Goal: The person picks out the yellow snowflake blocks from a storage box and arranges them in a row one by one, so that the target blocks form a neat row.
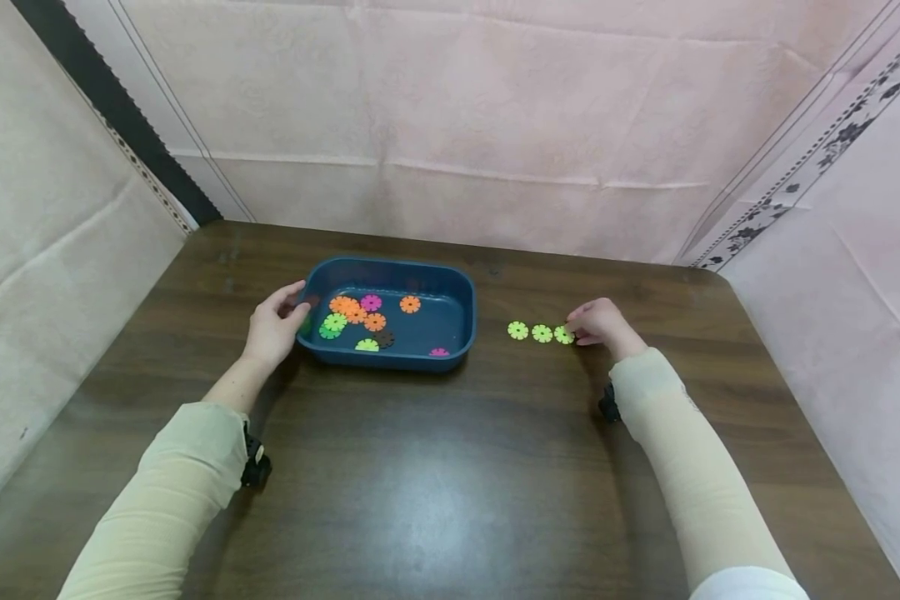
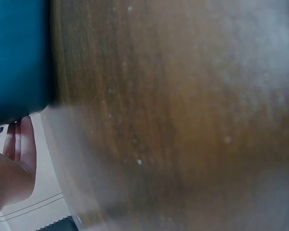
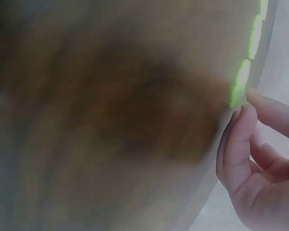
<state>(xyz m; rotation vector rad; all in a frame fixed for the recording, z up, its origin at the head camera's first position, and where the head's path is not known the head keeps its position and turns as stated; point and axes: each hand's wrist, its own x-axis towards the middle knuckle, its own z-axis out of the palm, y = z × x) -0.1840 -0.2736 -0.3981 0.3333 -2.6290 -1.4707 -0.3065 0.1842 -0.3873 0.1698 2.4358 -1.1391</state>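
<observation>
Three yellow-green notched discs (image 1: 542,333) form a row on the table, right of a blue tray (image 1: 390,361). My right hand (image 1: 602,325) pinches the rightmost disc (image 1: 562,335) at its outer edge between thumb and fingertips. In the right wrist view, that disc (image 3: 239,84) lies right at my fingertips, with the others in line beyond it. At the tray's left end, my left hand (image 1: 272,327) touches the rim with fingers and thumb spread. In the left wrist view, fingers (image 2: 27,139) reach up to the tray's wall (image 2: 19,57), their tips partly hidden behind it.
Loose notched discs lie in the tray: several orange ones (image 1: 410,304), green ones (image 1: 335,322), pink ones (image 1: 371,302) and a brown one (image 1: 384,339). The brown wooden table (image 1: 435,467) meets pale cloth hangings (image 1: 450,125) at the back and sides.
</observation>
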